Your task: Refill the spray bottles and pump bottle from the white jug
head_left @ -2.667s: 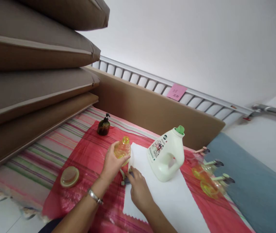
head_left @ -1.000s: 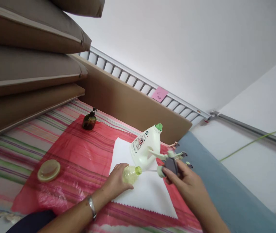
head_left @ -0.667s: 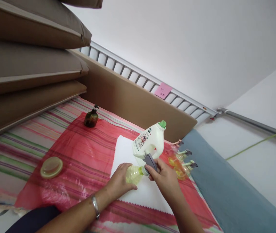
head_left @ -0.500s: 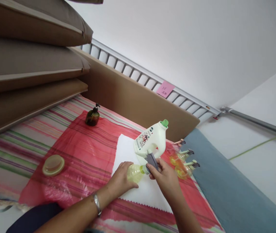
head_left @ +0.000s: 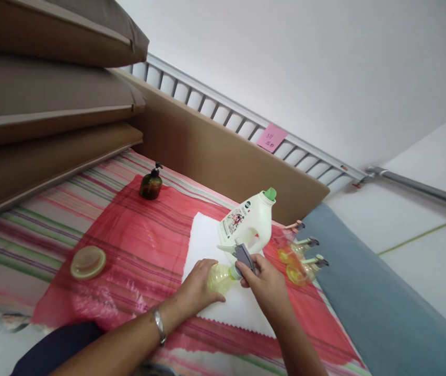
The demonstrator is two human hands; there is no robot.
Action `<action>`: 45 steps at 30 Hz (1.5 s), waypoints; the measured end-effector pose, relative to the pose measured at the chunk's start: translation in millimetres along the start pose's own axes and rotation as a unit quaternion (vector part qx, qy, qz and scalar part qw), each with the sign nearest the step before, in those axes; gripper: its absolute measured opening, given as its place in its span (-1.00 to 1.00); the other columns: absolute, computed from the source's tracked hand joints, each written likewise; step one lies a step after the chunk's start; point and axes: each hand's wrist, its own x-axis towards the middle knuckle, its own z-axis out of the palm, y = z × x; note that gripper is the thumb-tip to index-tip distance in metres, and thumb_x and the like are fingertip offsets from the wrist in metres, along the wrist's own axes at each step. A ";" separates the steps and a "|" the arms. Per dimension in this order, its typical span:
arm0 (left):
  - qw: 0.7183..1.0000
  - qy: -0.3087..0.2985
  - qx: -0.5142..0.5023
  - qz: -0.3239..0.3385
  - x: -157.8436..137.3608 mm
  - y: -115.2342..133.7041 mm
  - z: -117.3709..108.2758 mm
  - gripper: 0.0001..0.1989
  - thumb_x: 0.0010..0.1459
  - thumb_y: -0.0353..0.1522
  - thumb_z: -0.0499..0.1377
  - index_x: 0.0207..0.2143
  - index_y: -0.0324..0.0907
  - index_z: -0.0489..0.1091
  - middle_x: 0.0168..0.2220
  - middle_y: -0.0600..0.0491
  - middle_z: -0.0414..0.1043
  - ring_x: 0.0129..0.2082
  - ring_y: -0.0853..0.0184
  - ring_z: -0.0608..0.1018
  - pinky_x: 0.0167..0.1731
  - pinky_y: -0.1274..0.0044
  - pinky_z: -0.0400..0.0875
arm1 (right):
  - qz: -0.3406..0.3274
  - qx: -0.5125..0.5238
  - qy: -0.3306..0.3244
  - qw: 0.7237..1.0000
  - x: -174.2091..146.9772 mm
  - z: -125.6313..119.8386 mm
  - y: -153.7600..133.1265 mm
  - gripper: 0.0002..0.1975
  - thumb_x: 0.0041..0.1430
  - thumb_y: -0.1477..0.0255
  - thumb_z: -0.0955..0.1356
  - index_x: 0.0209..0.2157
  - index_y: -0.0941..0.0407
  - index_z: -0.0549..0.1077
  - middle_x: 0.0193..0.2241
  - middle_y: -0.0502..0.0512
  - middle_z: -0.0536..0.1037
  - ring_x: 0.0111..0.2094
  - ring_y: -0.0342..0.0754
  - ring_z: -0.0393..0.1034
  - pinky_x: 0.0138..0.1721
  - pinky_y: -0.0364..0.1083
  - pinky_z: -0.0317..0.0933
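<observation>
Bottle: our left hand [head_left: 198, 284] holds the clear yellow bottle [head_left: 219, 279] around its body, fingers on the far side, thumb on the near side. It is tilted over the white sheet [head_left: 233, 313], its neck toward the right.

Trigger head: our right hand [head_left: 268, 279] has the grey-and-green trigger head [head_left: 242, 255] pinched between thumb and fingers, its nozzle toward the left.

Change: a second ago we see the two parts held apart; now the head's collar meets the neck, and the thin tube no longer shows. We judge this to be the joining of the parts, though we cannot tell whether the thread has caught.

Bottle contents: we see pale yellow, see-through plastic, but cannot make out any liquid level behind our fingers.

Jug: just behind our hands a pale green jug [head_left: 260, 208] stands on the white sheet, with a bright green spout piece in its mouth. Its walls are opaque, so the fill is hidden.

Spray bottles: to the right, three spray bottles [head_left: 307, 269] form a row on the red sheet [head_left: 140, 230]; yellow shows in them, but whether as liquid or plastic we cannot say.

Pump bottle: at the far left corner of the red sheet, a dark pump bottle [head_left: 151, 188] stands upright, its contents too dark to judge.

Tub: near the left edge we find a round, pale yellow tub [head_left: 87, 262]; we cannot see inside.
</observation>
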 end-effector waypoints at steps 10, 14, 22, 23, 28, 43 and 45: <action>1.000 0.003 0.000 0.002 1.3 -9.7 3.9 -0.20 -0.42 -0.38 0.44 -0.03 -0.15 0.26 -0.05 -0.06 0.33 -0.01 0.14 0.35 0.02 0.29 0.22 | 0.011 0.015 -0.007 1.000 4.8 5.1 7.7 -0.77 0.02 0.19 0.31 -0.47 0.06 0.32 -0.69 -0.11 0.45 -0.58 -0.07 0.43 -0.46 -0.14 0.16; 1.000 -0.003 0.000 -0.002 1.4 -12.2 3.4 -0.20 -0.40 -0.37 0.43 -0.01 -0.15 0.24 -0.03 -0.07 0.32 0.00 0.14 0.35 0.03 0.29 0.21 | 0.010 0.020 0.001 1.000 6.7 6.8 6.9 -0.78 0.00 0.21 0.32 -0.51 0.07 0.30 -0.71 -0.12 0.44 -0.61 -0.08 0.39 -0.48 -0.14 0.16; 1.000 -0.006 -0.003 -0.005 1.6 -13.8 1.7 -0.21 -0.36 -0.35 0.42 0.00 -0.16 0.24 -0.01 -0.09 0.31 0.02 0.11 0.34 0.04 0.28 0.21 | 0.022 0.227 -0.085 0.970 2.3 15.3 23.1 -0.75 -0.08 0.29 0.37 -0.35 0.14 0.40 -0.64 -0.07 0.42 -0.60 -0.12 0.29 -0.49 -0.12 0.20; 1.000 -0.005 -0.004 -0.004 1.8 -14.2 2.0 -0.21 -0.36 -0.35 0.42 0.00 -0.16 0.24 -0.01 -0.09 0.32 0.01 0.11 0.34 0.03 0.28 0.21 | 0.021 0.253 -0.088 0.963 1.0 16.8 25.7 -0.73 -0.08 0.31 0.38 -0.31 0.14 0.41 -0.64 -0.08 0.41 -0.59 -0.13 0.27 -0.50 -0.13 0.18; 1.000 -0.002 -0.009 -0.003 2.7 -16.6 3.3 -0.21 -0.37 -0.35 0.42 -0.01 -0.15 0.25 -0.03 -0.07 0.33 -0.01 0.12 0.36 0.01 0.29 0.23 | 0.027 0.339 -0.075 0.937 -1.7 26.2 33.5 -0.64 -0.12 0.33 0.41 -0.22 0.16 0.44 -0.57 -0.07 0.38 -0.55 -0.15 0.19 -0.52 -0.15 0.12; 1.000 -0.008 -0.012 -0.019 3.2 -12.8 0.4 -0.21 -0.36 -0.34 0.42 0.01 -0.14 0.24 0.00 -0.08 0.31 0.02 0.13 0.34 0.05 0.30 0.20 | 0.028 0.384 -0.036 0.922 3.0 44.5 41.9 -0.60 -0.11 0.23 0.42 -0.20 0.12 0.46 -0.17 0.13 0.54 -0.07 0.10 0.35 0.00 0.05 0.16; 1.000 -0.002 -0.013 -0.022 3.3 -13.2 0.5 -0.21 -0.36 -0.35 0.41 0.00 -0.14 0.24 0.00 -0.07 0.31 0.02 0.14 0.34 0.04 0.30 0.21 | 0.035 0.388 -0.021 0.921 3.3 50.6 43.4 -0.59 -0.14 0.25 0.44 -0.22 0.13 0.45 -0.18 0.14 0.54 -0.11 0.09 0.37 -0.02 0.05 0.20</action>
